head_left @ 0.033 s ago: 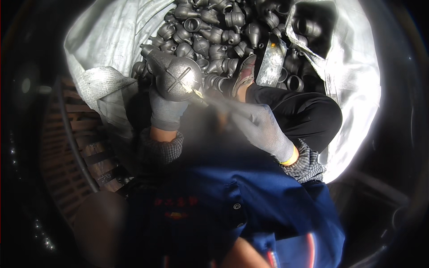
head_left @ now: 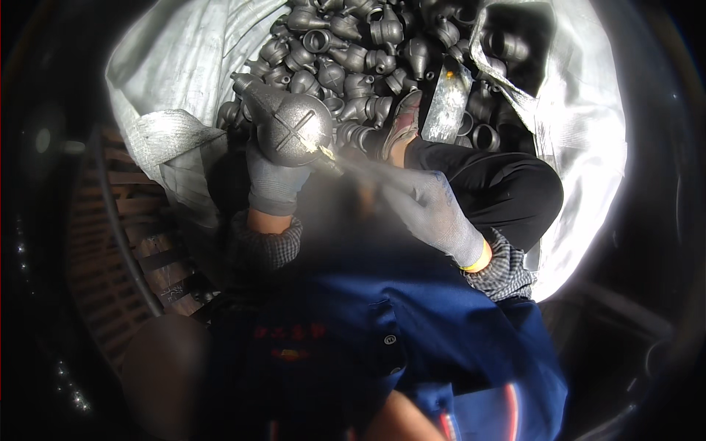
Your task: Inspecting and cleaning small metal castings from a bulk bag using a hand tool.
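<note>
My left hand [head_left: 278, 184], in a grey glove, holds up a dark grey metal casting [head_left: 294, 125] from below. The casting is bulb-shaped, with a raised cross on its round end and a narrow neck pointing up and left. Most of the left fingers are hidden behind it. My right hand [head_left: 430, 213], gloved too, is closed on a thin tool [head_left: 330, 157] whose pale tip meets the casting's lower right edge. A smear in the middle of the picture blurs the tool's body, so its kind is unclear.
Many similar castings [head_left: 360, 84] lie heaped in a large white woven sack [head_left: 581, 147]. A flat metal plate [head_left: 448, 103] leans among them beside my shoe [head_left: 404, 121]. My bent knee [head_left: 526, 184] is at the right. A slatted brown rack [head_left: 129, 220] stands at the left.
</note>
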### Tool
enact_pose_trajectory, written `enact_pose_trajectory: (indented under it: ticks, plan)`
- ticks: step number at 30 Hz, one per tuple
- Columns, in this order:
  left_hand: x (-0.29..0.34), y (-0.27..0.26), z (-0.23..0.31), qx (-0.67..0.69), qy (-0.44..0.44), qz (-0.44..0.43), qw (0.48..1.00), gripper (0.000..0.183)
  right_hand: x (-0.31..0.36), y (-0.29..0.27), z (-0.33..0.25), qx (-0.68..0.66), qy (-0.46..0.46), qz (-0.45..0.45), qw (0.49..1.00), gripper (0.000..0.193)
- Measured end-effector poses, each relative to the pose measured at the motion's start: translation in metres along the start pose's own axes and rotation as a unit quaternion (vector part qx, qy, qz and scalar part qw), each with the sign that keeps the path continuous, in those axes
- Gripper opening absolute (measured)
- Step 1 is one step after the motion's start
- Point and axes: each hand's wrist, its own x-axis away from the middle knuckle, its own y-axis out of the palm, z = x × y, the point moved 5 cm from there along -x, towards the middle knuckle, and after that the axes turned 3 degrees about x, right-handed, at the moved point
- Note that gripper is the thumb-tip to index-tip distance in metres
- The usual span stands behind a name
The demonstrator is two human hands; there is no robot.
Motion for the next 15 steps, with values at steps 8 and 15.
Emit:
enact_pose_trajectory:
  ticks: [8,15]
  plan:
    - [0.007,0.003,-0.004,0.001,-0.016,-0.035,0.999,0.058,-0.002,-0.019,-0.014,0.2,-0.154,0.109,0.962,0.036]
    - [0.009,0.01,-0.009,0.018,-0.025,0.034,0.999,0.051,-0.01,-0.026,-0.028,0.351,-0.197,0.104,0.91,0.039]
